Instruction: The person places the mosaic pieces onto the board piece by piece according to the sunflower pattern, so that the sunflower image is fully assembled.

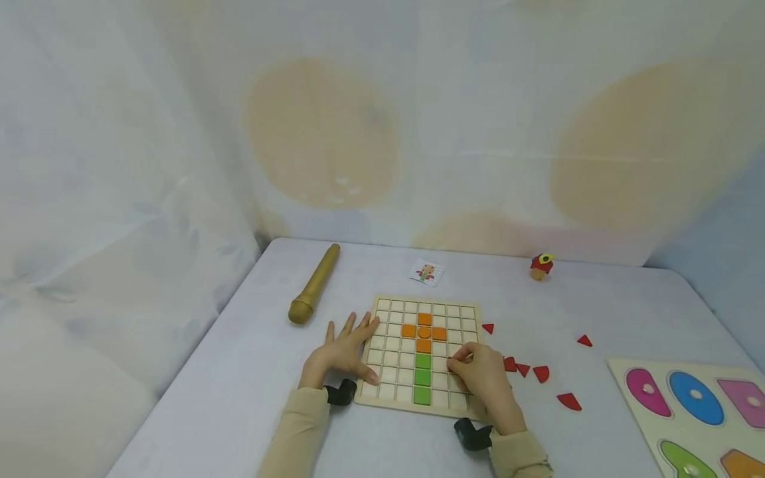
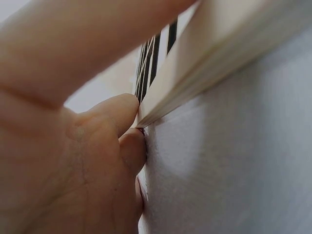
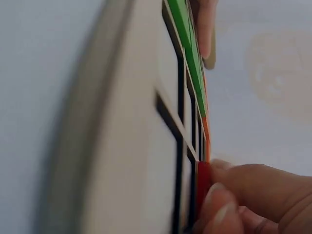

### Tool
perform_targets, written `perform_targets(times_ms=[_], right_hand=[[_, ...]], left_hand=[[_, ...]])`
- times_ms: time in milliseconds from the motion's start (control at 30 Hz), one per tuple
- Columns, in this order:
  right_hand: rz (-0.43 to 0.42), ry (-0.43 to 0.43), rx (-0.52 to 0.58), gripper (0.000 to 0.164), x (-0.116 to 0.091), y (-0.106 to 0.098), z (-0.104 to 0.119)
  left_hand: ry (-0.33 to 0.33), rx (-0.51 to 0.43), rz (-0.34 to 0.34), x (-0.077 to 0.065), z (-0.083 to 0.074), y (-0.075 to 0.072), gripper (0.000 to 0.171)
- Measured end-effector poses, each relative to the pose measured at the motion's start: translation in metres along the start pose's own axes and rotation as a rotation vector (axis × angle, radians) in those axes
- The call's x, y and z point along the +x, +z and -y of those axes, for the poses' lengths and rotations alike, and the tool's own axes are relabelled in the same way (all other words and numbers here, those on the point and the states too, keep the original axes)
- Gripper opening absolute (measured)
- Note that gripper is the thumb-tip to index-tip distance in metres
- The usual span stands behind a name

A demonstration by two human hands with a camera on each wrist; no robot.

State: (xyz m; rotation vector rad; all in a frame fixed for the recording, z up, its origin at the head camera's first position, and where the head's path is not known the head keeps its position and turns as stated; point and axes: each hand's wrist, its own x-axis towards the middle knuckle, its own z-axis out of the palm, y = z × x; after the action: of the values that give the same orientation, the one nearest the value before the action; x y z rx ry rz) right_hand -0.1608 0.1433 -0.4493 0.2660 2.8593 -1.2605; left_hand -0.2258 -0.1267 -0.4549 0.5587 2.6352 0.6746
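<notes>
A wooden grid board (image 1: 388, 376) lies on the table. Three green square tiles (image 1: 422, 378) run up its middle column, below orange squares (image 1: 425, 319) set around an orange round piece (image 1: 424, 333). With fingers spread, my left hand (image 1: 339, 353) rests on the board's left edge, the thumb over the lower left cells. My right hand (image 1: 483, 377) pinches a small red tile (image 3: 203, 183) at the cells right of the green column; the fingers hide most of it, so its shape is unclear. Several loose red pieces (image 1: 540, 374) lie right of the board.
Behind the board lies a small pattern card (image 1: 426, 272). A gold-coloured microphone-shaped stick (image 1: 315, 284) is at the back left, and a small red bird figure (image 1: 541, 266) at the back right. A knobbed shape puzzle board (image 1: 651, 433) occupies the right front.
</notes>
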Motion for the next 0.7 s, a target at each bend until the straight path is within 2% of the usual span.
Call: perform_targets(times_ms=[133,267,367,567,700], right_hand=[[0.010,-0.001,-0.044,0.016,-0.001,-0.003,-0.001],[0.088,-0.025,-0.008,0.013,0.001,-0.008,-0.006],[0.111,-0.022,0.002,0.014,0.004,-0.022,-0.014],[0.085,0.002,-0.082,0.035,0.008,-0.062,-0.045],[0.100,0.022,-0.147,0.046,0.011,-0.075,-0.065]], left_hand=[[0.002,0.002,0.000,0.000,0.000,0.001,0.121],[-0.010,0.015,-0.007,-0.001,0.000,0.001,0.121],[-0.004,0.010,-0.002,-0.001,0.000,0.001,0.121],[-0.006,0.010,0.006,-0.001,-0.001,0.000,0.122],[-0.007,0.009,0.002,0.000,0.001,0.000,0.122]])
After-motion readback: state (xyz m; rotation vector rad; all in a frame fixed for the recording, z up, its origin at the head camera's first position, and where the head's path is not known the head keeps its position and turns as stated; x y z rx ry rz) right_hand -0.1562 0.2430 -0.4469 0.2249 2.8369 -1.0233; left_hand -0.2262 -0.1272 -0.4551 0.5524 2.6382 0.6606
